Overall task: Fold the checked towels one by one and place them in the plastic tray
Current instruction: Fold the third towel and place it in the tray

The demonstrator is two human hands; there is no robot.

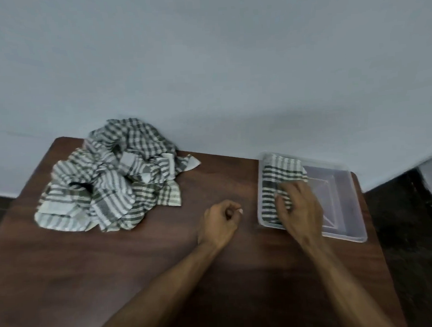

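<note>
A clear plastic tray (346, 181) sits at the right end of the brown table. A folded checked towel (280, 175) lies in the tray's left half. My right hand (299, 206) rests on the near part of that towel, fingers bent down onto the cloth. My left hand (220, 220) hovers over the bare table just left of the tray, fingers loosely curled and holding nothing. A crumpled pile of several checked towels (110, 179) lies at the table's far left.
The brown wooden table (165, 266) stands against a pale grey wall (204, 64). Its right edge runs close past the tray, with dark floor (415, 253) beyond.
</note>
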